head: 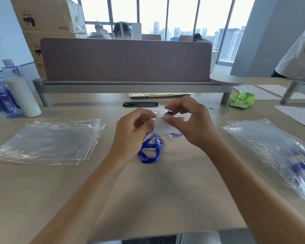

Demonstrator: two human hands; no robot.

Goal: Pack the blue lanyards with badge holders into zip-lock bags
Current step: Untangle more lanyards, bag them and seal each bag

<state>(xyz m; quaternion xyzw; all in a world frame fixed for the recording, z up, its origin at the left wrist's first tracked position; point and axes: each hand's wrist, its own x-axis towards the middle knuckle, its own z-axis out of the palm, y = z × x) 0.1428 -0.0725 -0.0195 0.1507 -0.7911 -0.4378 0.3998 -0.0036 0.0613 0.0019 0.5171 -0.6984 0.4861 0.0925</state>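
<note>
Your left hand [136, 128] and right hand [188, 120] meet at frame centre, both over the clear badge holder [165, 126]. Left fingers are curled and pinch the blue lanyard [149, 152] strap right at the holder's left end. Right thumb + forefinger pinch the dark clip [169, 113] at the holder's top edge. Looks like you're fixing or straightening clip to holder before bagging; that's my read, not certain.

Rest of the lanyard hangs in loose loops just below the holder, resting on the desk [148, 199]. Held that way prob. so the strap stays bunched and won't sprawl.

Empty bags [48, 140] sit stacked at centre left, zip edges w/ red line facing your hands, so an easy reach. Filled bags [275, 152] lie at right, blue showing inside, running off the right edge of frame.

Room: bare desk between the hands and each pile, plus the wide strip toward bottom of frame. Upper left has water bottles [2, 92] and a white roll [23, 97], well apart from the work. Green packet [241, 100] at upper right, also apart. Divider [125, 59] closes off the back, so move sideways, not forward.
</note>
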